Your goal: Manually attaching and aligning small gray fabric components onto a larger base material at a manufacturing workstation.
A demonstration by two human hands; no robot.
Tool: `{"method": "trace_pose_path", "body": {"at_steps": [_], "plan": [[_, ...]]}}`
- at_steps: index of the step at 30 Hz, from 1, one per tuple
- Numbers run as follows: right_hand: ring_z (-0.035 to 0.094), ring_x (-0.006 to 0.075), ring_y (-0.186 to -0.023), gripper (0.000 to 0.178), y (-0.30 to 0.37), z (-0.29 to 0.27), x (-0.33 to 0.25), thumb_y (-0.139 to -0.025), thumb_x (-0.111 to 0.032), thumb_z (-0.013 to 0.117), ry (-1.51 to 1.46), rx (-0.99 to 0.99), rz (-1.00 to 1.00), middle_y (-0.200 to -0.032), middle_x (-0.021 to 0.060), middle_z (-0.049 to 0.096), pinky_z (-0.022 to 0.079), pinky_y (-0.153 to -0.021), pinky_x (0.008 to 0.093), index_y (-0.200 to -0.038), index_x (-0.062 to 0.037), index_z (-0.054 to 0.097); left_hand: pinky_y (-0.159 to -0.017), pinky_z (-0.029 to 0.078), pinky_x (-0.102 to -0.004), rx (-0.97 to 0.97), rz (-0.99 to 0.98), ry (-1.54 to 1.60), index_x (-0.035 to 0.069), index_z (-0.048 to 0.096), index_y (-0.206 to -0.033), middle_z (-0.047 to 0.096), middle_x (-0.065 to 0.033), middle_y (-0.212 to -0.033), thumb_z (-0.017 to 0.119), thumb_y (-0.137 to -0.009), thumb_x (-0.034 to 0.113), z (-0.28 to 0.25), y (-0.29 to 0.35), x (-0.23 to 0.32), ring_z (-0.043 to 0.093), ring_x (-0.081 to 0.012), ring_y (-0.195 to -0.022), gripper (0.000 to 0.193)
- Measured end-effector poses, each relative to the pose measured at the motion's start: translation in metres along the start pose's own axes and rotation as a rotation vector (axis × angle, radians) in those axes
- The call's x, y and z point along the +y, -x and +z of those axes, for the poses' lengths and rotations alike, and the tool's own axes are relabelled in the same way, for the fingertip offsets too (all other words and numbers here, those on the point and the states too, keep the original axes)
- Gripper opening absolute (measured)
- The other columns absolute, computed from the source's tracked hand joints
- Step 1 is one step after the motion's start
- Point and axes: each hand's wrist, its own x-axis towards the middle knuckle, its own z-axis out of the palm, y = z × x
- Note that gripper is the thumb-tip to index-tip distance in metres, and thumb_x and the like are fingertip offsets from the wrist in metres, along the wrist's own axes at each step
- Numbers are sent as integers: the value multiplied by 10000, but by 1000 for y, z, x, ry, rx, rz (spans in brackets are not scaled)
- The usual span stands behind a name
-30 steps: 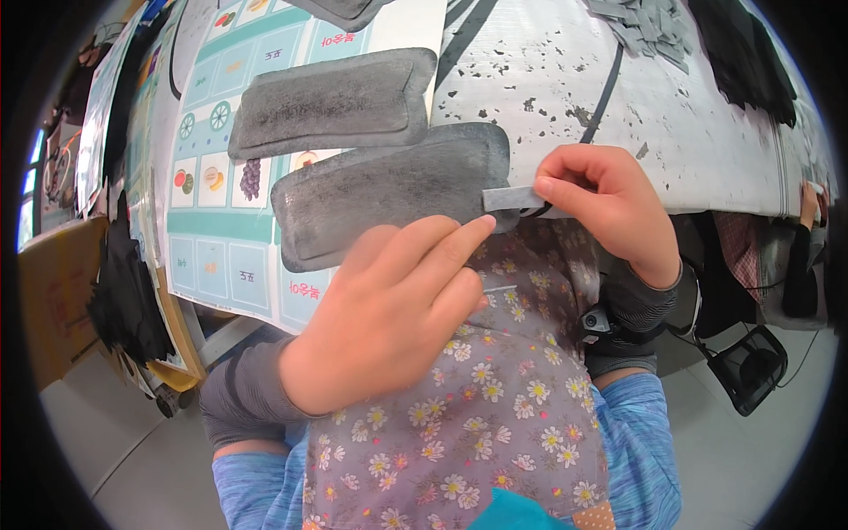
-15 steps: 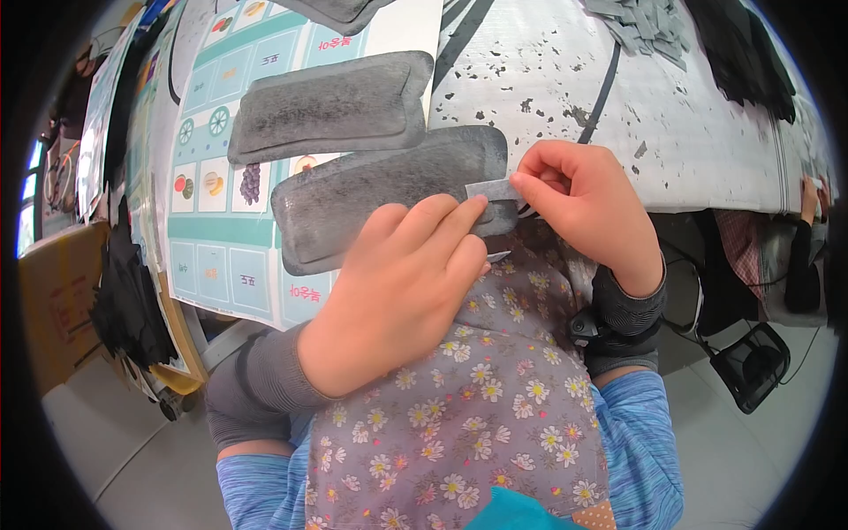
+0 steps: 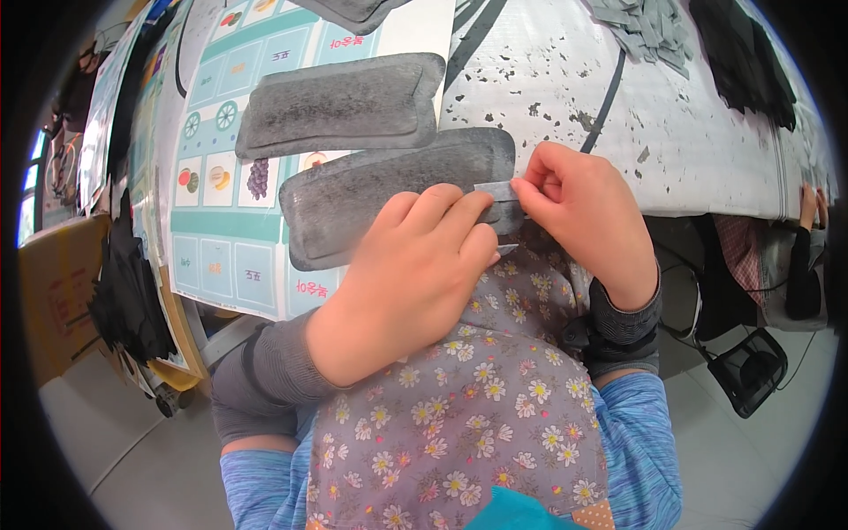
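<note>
A dark grey, rounded rectangular pad [image 3: 371,190] lies at the table's near edge, its right end reaching toward my apron. My left hand [image 3: 411,265] lies over its lower right part, fingers closed together and pressing at its edge; what its thumb does underneath is hidden. Between thumb and forefinger my right hand [image 3: 579,212] pinches the end of a small light grey strip [image 3: 495,190]. This strip lies on the pad's right end, with my left fingertips at its other end. A second pale piece [image 3: 506,249] shows just below the left fingers.
Behind it lies another grey pad [image 3: 344,102], with part of a further one [image 3: 353,13] beyond. Beneath them is a printed fruit-picture sheet [image 3: 234,225]. A heap of grey strips [image 3: 649,31] and black cloth [image 3: 742,62] are at the far right. Another person's hand [image 3: 808,208] shows at right.
The pads and sheet appear slightly further right in the view. Both hands keep nearly the same pose, and the right still pinches the strip.
</note>
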Motion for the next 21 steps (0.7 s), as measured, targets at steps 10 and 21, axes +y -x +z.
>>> {"method": "trace_pose_path", "body": {"at_steps": [10, 21], "plan": [[624, 335, -618, 244, 1, -4, -4, -865, -227, 728, 40, -9, 70, -638, 128, 614, 466, -569, 422, -785, -40, 594, -876, 459, -400, 67, 26, 21, 45, 563, -871, 647, -120, -1242, 673, -893, 205, -16, 11, 0, 583, -310, -1060, 195], [588, 245, -629, 201, 3, -7, -6, -860, -144, 735, -9, 30, 85, -678, 91, 577, 440, -567, 357, -794, -22, 590, -683, 378, -215, 649, -784, 540, -21, 624, -1045, 600, -20, -873, 525, -1054, 196, -61, 136, -28, 475, -65, -747, 238]]}}
